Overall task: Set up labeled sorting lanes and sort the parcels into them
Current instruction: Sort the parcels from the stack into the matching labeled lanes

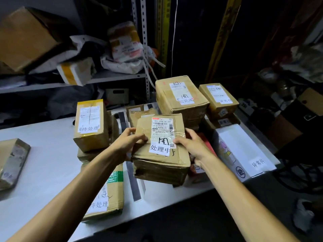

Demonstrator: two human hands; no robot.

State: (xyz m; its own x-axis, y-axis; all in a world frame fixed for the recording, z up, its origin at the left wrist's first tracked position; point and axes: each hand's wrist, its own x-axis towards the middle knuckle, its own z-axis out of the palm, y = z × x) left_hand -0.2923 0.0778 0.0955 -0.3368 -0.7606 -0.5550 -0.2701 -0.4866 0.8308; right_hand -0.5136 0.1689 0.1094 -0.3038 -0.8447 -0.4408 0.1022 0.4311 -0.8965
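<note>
Parcel in hand: a worn brown carton (160, 154) is held above the white counter (43, 154), at the middle, between the other labelled boxes.
Left hand (129, 142): closed on the carton's left top edge, thumb pressed on the lid.
Right hand (190, 145): closed on the right side, thumb laid by the courier label.
Writing on it: a white tag (160, 148) is read as 处理中 (in processing); above it a handwritten 周 and the number 842 8468 00 031 are made out.
Left lane: 待处理 is carried by an upright box (91, 125) and by a flat carton (106, 194) near the counter's front edge.
Back lane: 已完成 is shown on a large box (180, 96).
Right lane: 异常件 is marked on a small box (218, 98) and on a white box (244, 151).
Step in hand: the carton is judged ready for placement in the middle lane.
Doing it well: the tag is best kept face up and legible, the carton set down flat, clear of the dark strips (133, 180) between lanes, and not leaned on the neighbouring stacks.
</note>
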